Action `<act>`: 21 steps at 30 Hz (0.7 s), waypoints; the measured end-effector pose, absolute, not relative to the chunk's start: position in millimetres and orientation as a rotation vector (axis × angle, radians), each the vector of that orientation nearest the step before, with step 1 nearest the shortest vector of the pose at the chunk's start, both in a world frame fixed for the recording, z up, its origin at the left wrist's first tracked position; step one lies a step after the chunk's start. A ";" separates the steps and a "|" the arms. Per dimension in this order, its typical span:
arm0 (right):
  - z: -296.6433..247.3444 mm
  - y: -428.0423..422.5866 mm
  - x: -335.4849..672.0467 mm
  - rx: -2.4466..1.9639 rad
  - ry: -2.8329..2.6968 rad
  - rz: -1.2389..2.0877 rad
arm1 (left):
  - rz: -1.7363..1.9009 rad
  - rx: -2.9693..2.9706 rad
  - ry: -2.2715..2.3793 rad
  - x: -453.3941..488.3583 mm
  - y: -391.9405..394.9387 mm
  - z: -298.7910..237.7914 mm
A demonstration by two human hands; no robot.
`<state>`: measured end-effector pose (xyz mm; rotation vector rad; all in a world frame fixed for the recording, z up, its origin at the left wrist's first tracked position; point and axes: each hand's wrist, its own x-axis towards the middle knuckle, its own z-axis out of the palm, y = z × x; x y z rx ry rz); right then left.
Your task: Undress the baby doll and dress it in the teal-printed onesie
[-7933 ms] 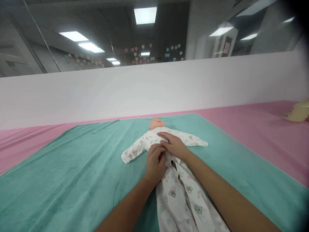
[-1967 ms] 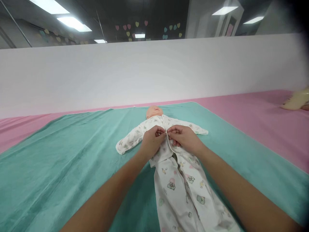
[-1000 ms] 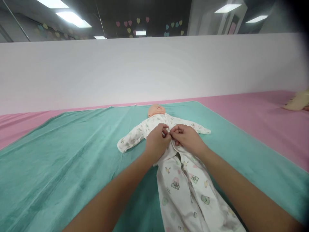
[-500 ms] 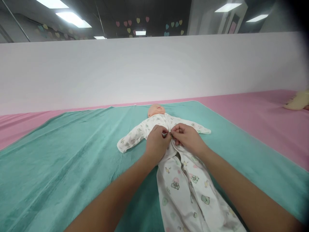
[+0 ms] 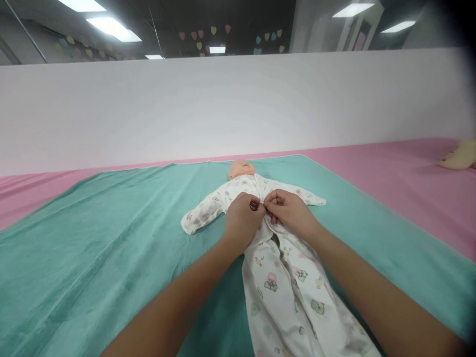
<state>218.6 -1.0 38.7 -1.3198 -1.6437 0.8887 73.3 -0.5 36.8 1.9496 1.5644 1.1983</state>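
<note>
A baby doll [image 5: 241, 169] lies on its back, head away from me, in a white footed sleepsuit [image 5: 273, 282] printed with small animals. Its sleeves spread out to both sides. Over the chest, my left hand [image 5: 243, 218] pinches the front edge of the sleepsuit. My right hand [image 5: 286, 210] pinches the opposite edge, the fingertips of both hands almost touching. Whatever fastener sits between the fingertips is too small to make out. Below my hands the front hangs open in a long slit down the legs.
A teal blanket [image 5: 111, 238] lies under the doll, over a pink sheet [image 5: 394, 178]. Behind runs a low white wall [image 5: 230, 109] with dark glass above it. At the far right edge a pale yellow object [image 5: 459, 156] is partly in view.
Almost nothing differs. Both hands keep their pinch at the same spot on the sleepsuit, and the view has shifted very slightly.
</note>
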 end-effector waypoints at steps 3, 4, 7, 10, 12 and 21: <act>38.4 -0.2 218.4 -1.313 -1.622 0.887 | 1.190 1.921 1.552 72.2 1.1 37.0; 38.2 0.0 218.3 -1.309 -1.613 0.890 | 1.189 1.921 1.541 71.8 1.4 36.8; 37.4 0.4 218.1 -1.296 -1.590 0.909 | 1.202 1.907 1.520 71.0 1.5 34.8; 37.0 0.6 218.0 -1.278 -1.577 0.922 | 1.240 1.850 1.513 70.8 0.7 31.5; 37.6 0.3 217.7 -1.259 -1.577 0.925 | 1.279 1.827 1.479 70.5 0.9 29.6; 41.9 -2.5 217.0 -1.226 -1.584 0.959 | 1.311 1.723 1.347 62.5 6.7 27.1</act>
